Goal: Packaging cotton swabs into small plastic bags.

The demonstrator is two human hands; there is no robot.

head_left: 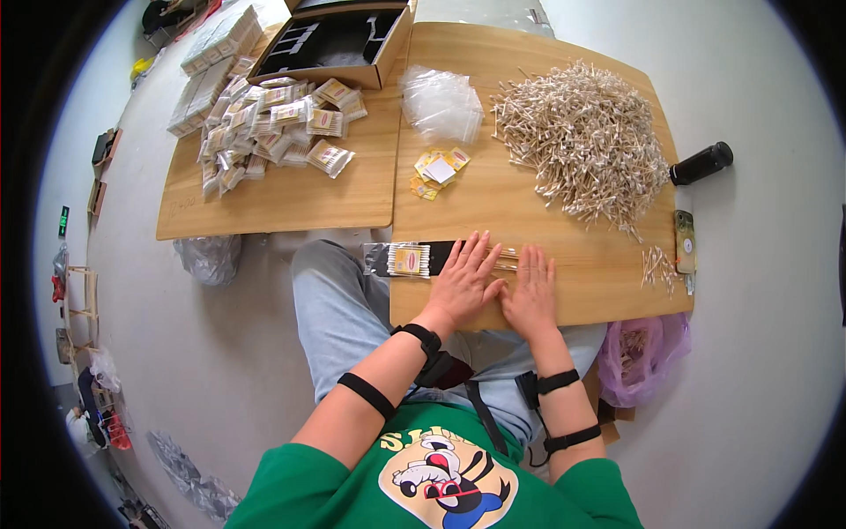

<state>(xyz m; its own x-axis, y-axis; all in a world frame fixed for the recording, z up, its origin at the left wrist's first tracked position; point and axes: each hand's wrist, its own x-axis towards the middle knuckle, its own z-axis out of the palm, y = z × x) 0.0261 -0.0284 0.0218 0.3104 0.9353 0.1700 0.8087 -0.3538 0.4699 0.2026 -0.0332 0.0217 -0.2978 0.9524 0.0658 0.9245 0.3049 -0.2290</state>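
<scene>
My left hand (465,284) lies flat near the table's front edge, its fingers stretched over the right end of a black strip (440,257). Just right of it, my right hand (531,295) also rests palm down with straight fingers. Between the two hands a few cotton swabs (505,258) show; the rest of them, if any, are hidden under the fingers. On the strip's left part sits a clear bag of cotton swabs (408,260) with a yellow and white card in it.
A large heap of loose swabs (586,141) covers the back right, with clear empty bags (442,104) and small cards (439,170) beside it. Filled packets (280,123) pile up at left before a cardboard box (330,53). A phone (685,242) and black bottle (702,164) are at the right edge.
</scene>
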